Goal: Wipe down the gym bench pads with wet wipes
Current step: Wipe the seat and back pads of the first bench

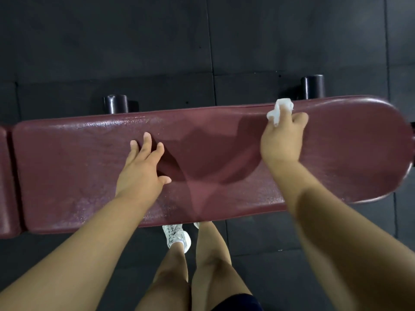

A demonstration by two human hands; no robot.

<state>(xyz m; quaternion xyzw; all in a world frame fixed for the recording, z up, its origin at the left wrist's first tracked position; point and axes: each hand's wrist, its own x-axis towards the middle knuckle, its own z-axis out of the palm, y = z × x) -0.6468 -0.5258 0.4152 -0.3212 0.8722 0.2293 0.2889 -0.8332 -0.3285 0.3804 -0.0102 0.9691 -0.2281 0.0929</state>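
A long maroon bench pad (78, 167) runs left to right across the view, rounded at its right end. My right hand (283, 140) grips a crumpled white wet wipe (280, 111) against the pad's far edge, right of the middle. My left hand (141, 169) rests flat on the pad near its middle, fingers straight and spread. The pad's surface shines wet at the left and along the near side.
A second maroon pad (6, 182) adjoins at the far left across a narrow gap. Two black cylindrical frame ends (116, 103) (312, 86) stick out behind the bench. Dark rubber floor tiles (202, 41) surround it. My legs and a silver shoe (176, 236) stand at the near side.
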